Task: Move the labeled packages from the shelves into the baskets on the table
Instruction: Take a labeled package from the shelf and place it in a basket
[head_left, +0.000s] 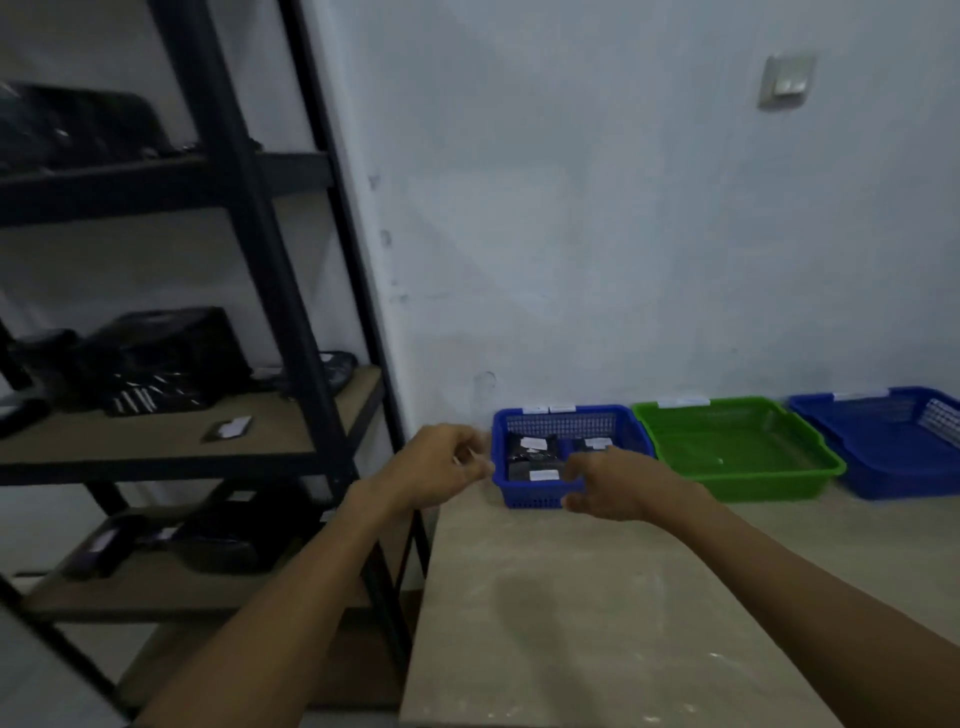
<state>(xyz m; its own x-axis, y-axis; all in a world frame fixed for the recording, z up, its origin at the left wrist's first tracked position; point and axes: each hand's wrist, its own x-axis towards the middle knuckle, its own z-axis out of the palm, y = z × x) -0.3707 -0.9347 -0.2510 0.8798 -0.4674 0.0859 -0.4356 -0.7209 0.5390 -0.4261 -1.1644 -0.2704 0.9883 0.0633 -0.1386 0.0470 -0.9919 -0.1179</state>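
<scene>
Hands, head view: both reach forward on bare forearms toward the back left corner of the beige stone-look surface (571, 623).
Left hand (441, 462): beside the left wall of the small blue perforated plastic basket (530, 499), past the surface's left edge. Its fingers curl inward. A pale blur at the fingertips makes it impossible to tell whether they pinch anything.
Right hand (610, 483): at the small blue basket's near right corner, fingers and thumb spread in a loose curve, holding nothing.
Small blue basket: against the white wall, holding several dark plastic packages with white labels (532, 449).
Green shallow plastic basket (737, 447): just right of the small blue one, with a white tag on its back rim.
Large blue plastic basket (883, 457): farthest right, cut by the frame edge.
Black metal shelf unit with pale boards (291, 312): stands left of the surface.
Dark packages on the shelves (161, 358): heaped on the upper, middle and lower boards.
Small flat labeled package (228, 428): lies alone near the middle board's front.
Pale wall switch (787, 80): high on the wall, upper right.
</scene>
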